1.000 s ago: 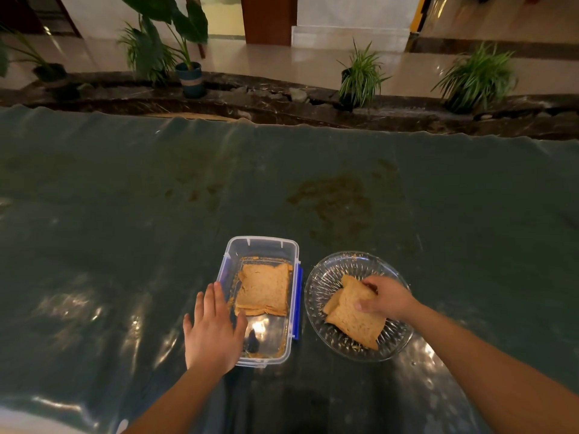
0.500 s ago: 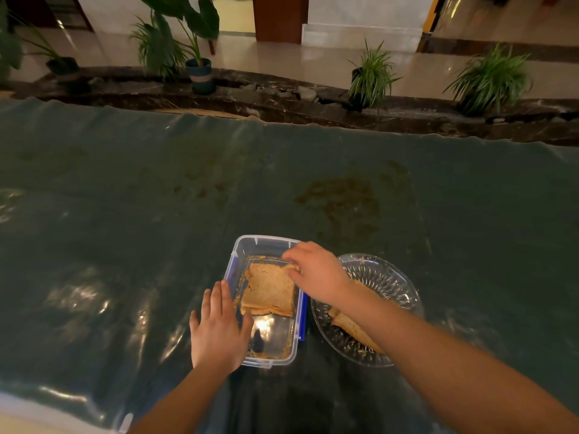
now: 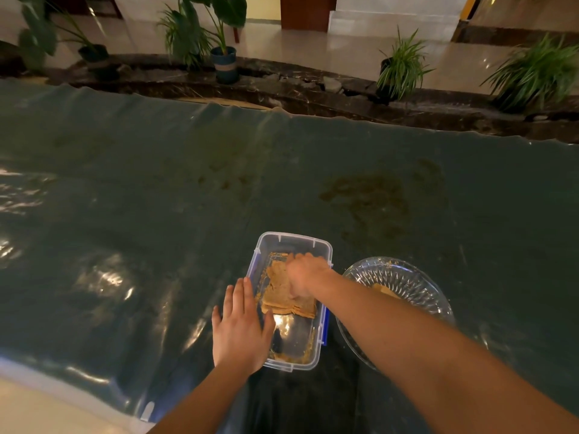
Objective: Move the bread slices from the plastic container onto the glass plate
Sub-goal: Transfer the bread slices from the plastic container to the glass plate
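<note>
A clear plastic container (image 3: 294,238) with a blue clip stands on the table in front of me. A stack of brown bread slices (image 3: 279,296) lies in its far half. My right hand (image 3: 305,274) is down inside the container, knuckles up, with its fingers curled onto the top slice at the stack's far right corner. My left hand (image 3: 239,327) rests flat against the container's left wall, fingers spread and thumb on the rim. To the right is the glass plate (image 3: 404,277); it holds a bread slice (image 3: 383,289), mostly hidden behind my right forearm.
The table is covered by a dark green glossy sheet (image 3: 156,214) with brown stains (image 3: 363,195). Its near edge runs across the bottom left. Beyond the far edge are a stone ledge and potted plants (image 3: 401,67).
My right hand left the slice on the glass plate, crossed left over the container's rim and came down onto the bread stack. My left hand stayed against the container.
</note>
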Action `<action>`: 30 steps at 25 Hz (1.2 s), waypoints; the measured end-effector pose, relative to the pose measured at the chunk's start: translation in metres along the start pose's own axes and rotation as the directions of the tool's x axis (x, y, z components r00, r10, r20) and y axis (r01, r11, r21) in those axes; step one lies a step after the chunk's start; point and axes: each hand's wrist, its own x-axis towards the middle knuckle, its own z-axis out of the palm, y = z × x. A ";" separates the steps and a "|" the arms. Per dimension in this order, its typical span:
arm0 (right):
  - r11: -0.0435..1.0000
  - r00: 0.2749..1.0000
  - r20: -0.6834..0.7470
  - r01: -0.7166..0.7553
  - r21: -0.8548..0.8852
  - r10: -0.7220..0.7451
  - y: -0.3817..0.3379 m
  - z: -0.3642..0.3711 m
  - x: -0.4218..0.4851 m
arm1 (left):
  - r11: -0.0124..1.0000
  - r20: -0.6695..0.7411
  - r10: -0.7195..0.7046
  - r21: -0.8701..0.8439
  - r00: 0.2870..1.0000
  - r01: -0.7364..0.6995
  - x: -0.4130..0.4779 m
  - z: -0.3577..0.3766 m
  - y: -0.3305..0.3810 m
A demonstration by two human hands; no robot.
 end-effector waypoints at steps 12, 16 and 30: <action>0.985 0.998 0.056 0.032 0.168 -0.042 -0.001 -0.005 0.004 | 1.000 0.008 0.008 -0.008 1.000 -0.008 -0.001 -0.001 0.000; 0.935 0.999 0.023 0.030 0.354 -0.040 -0.001 -0.006 -0.008 | 1.000 -0.003 0.006 -0.011 1.000 -0.006 -0.001 -0.003 0.002; 0.396 0.956 -0.110 -0.008 0.918 0.273 0.076 -0.024 -0.091 | 1.000 0.000 -0.002 -0.028 1.000 0.002 -0.002 -0.007 0.003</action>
